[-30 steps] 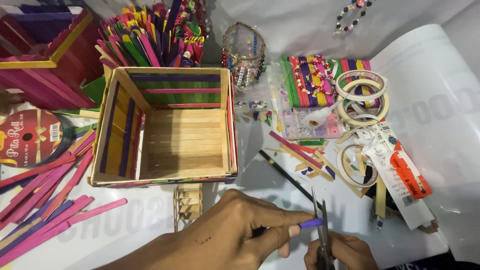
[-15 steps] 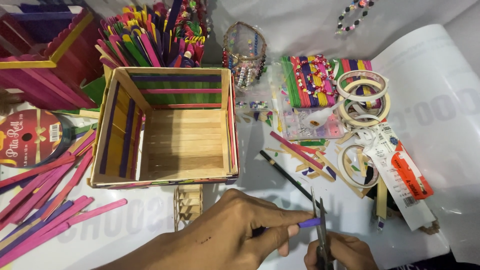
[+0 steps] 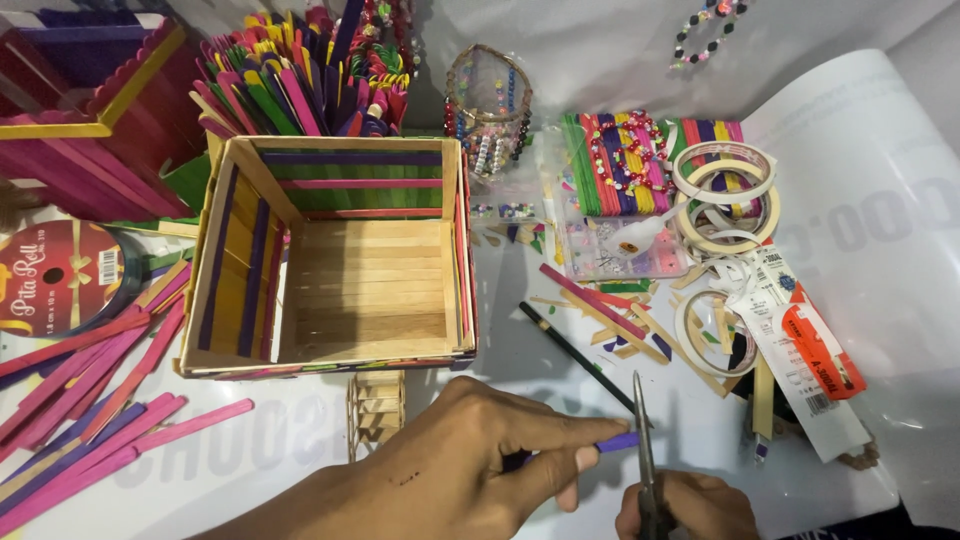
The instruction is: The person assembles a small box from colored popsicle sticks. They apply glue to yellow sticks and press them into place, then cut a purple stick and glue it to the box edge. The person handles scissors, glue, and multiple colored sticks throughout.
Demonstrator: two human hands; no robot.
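Head view: left hand (image 3: 470, 470) pinches purple stick (image 3: 618, 441)
Right hand (image 3: 690, 505): gripping scissors (image 3: 642, 440), blades at stick
Tip: hold stick steady, cut square

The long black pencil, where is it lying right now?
In the head view, the long black pencil lies slanted on the white table, right of the open wooden stick box, its lower end by the scissors in the right hand.

A craft table: coloured sticks (image 3: 300, 95), tape rolls (image 3: 725, 190), beads (image 3: 620, 150).
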